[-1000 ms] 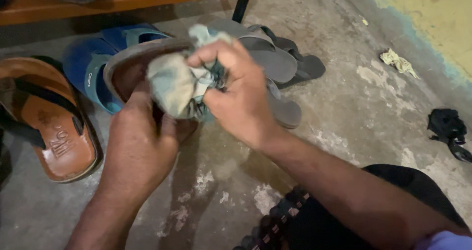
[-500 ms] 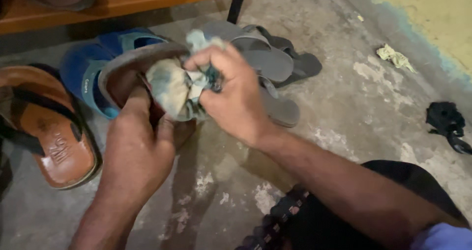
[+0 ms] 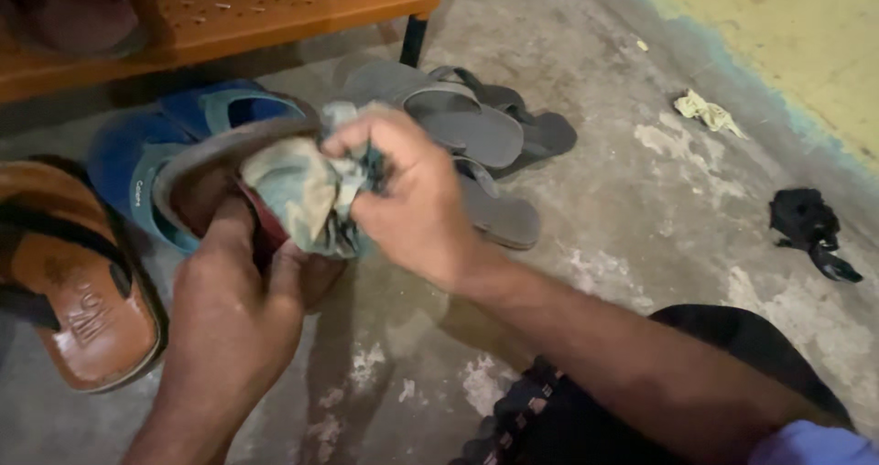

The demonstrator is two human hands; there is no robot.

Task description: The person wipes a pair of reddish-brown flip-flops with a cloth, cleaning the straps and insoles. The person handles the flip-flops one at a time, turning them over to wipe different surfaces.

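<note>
Both hands were busy: my left hand (image 3: 233, 309) gripped the brown sandal (image 3: 197, 167) from beneath, above the concrete floor (image 3: 604, 200). My right hand (image 3: 412, 204) was bunched around the rag (image 3: 298, 200), pressed against its sole. I judged the rag soft and limp, the sandal light, stiff, best gripped at its edge.

The left hand (image 3: 233, 296) reaches forward from the lower left, back of the hand up, fingers curled under and thumb stretched ahead in a grip. The right hand (image 3: 412, 200) comes in from the lower right, forearm angled across, fingers bunched tight in a fist-like clutch.
</note>
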